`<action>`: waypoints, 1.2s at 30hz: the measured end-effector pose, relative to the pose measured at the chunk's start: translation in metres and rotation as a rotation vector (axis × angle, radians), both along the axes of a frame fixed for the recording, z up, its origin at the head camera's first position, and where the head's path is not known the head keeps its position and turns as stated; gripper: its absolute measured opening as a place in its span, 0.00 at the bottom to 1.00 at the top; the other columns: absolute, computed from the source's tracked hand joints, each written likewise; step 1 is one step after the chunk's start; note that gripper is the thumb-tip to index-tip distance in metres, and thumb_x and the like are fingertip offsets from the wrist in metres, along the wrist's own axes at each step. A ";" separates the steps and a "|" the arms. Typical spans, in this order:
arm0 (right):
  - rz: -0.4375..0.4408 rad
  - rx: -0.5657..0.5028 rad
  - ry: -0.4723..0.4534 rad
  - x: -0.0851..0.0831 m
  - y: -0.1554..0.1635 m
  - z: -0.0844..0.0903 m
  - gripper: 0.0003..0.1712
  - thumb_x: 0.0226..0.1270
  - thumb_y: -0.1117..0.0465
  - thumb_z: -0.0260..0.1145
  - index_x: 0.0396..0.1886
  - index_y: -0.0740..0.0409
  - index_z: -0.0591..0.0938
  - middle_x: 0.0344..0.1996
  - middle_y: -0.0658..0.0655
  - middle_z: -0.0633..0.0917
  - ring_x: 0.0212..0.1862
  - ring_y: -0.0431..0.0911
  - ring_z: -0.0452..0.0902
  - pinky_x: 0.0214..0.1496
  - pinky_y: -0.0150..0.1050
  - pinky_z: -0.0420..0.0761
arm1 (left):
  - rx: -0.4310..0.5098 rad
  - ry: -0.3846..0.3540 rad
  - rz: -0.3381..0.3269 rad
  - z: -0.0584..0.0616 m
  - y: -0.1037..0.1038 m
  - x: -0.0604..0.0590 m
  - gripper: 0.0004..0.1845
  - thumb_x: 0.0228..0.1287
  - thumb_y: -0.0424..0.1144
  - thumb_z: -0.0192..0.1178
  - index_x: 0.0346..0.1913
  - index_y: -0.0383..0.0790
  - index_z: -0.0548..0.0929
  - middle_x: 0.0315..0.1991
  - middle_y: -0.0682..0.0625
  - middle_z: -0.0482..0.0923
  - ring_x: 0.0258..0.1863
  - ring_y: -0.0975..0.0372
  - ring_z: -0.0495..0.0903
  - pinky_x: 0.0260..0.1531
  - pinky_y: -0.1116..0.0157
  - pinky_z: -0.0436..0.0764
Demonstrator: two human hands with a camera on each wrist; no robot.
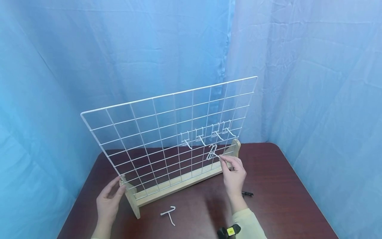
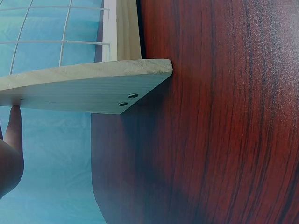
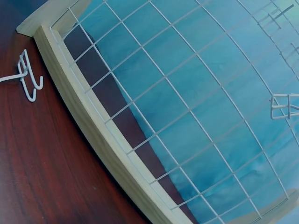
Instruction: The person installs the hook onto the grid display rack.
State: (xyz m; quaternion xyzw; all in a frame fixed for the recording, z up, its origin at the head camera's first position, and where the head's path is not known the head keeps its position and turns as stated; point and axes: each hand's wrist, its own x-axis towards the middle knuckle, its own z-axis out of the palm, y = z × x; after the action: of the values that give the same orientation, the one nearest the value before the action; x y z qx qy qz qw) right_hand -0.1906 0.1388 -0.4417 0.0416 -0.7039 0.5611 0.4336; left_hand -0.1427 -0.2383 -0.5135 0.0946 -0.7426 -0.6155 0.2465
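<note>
A white wire grid panel stands upright in a wooden base on a dark red-brown table. Several white hooks hang on its right part. My right hand pinches the stem of another white hook, holding its bent end against the grid just below those hooks. My left hand rests with fairly straight fingers against the base's left wooden foot; in the left wrist view one fingertip touches that foot. The right wrist view shows the grid, not the hand.
A loose white hook lies on the table in front of the base, also visible as the loose hook beside the wooden rail. A small black clip lies right of my right wrist. Blue curtains surround the table.
</note>
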 end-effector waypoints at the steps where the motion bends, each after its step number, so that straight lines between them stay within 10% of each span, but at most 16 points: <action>1: -0.005 0.002 0.009 -0.001 0.000 0.001 0.08 0.52 0.83 0.71 0.32 0.74 0.86 0.31 0.69 0.86 0.40 0.50 0.78 0.45 0.25 0.78 | -0.001 -0.004 0.001 0.000 0.000 0.000 0.19 0.62 0.24 0.66 0.57 0.30 0.80 0.46 0.73 0.80 0.46 0.76 0.79 0.45 0.79 0.81; 36: -0.042 0.132 0.086 -0.023 -0.004 0.000 0.10 0.48 0.84 0.72 0.29 0.71 0.87 0.29 0.67 0.86 0.36 0.61 0.77 0.47 0.26 0.75 | 0.024 0.002 0.001 0.002 0.000 0.000 0.19 0.61 0.23 0.66 0.56 0.29 0.80 0.46 0.72 0.81 0.47 0.75 0.79 0.46 0.78 0.81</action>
State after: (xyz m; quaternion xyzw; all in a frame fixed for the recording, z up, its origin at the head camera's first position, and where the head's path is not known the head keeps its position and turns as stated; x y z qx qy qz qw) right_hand -0.2137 0.1350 -0.4415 0.0793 -0.7207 0.5020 0.4714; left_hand -0.1425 -0.2381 -0.5119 0.0973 -0.7349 -0.6243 0.2465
